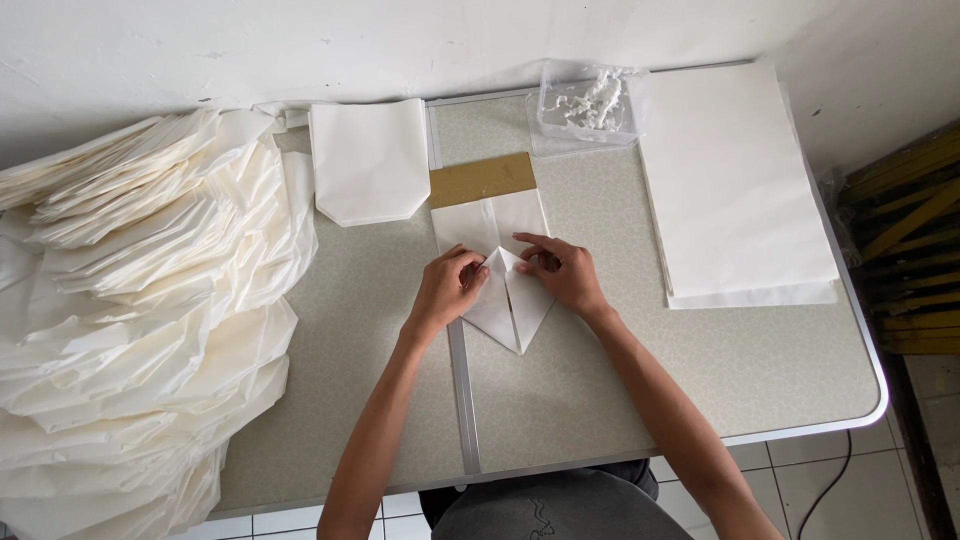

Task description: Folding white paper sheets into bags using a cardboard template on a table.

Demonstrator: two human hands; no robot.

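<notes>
At the far left a big heap of folded paper bags (130, 300) spills over the worktop (600, 400) edge; it looks loosely stacked, so a nudge from an elbow could likely send some sliding to the floor. Just right of the heap lies one finished bag (368, 160), flat and apart from the hands. At the middle, the white sheet being folded (500, 290) lies across the worktop's centre seam, its near end brought to a point and a brown cardboard strip (482, 179) at its far end. The left hand (447, 288) presses its curled fingertips on the left flap; the right hand (562, 272) does the same on the right flap, neither closed around anything. If one hand lets up, the flaps could spring open or crease unevenly, and the seam beneath may mark the fold. Farther right stand a clear plastic tub (588, 105) and a stack of flat sheets (735, 180), whose near edge already looks slightly fanned.
</notes>
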